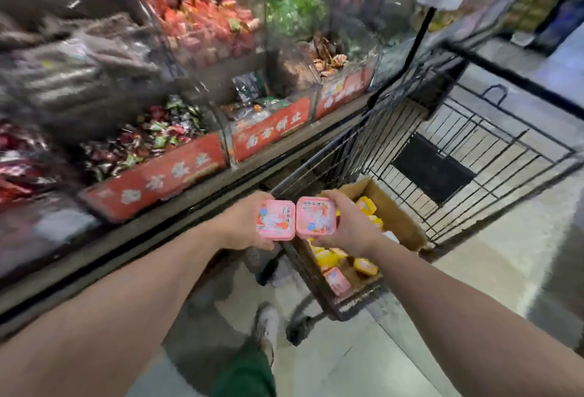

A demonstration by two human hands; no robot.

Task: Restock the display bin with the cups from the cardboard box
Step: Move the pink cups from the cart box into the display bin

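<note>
My left hand grips a pink square cup by its sides. My right hand grips a second pink cup, lid facing me, touching the first one. Both are held above the near-left corner of the cardboard box, which sits in a black wire shopping cart. Inside the box lie several yellow cups and one more pink cup. The display bins with red front panels run along the shelf to the left, blurred by motion.
Clear dividers separate bins of wrapped sweets and snacks. The shelf edge runs diagonally below the bins. My shoe and green trouser leg stand on the pale floor beside the cart. A black pole rises at the cart's far side.
</note>
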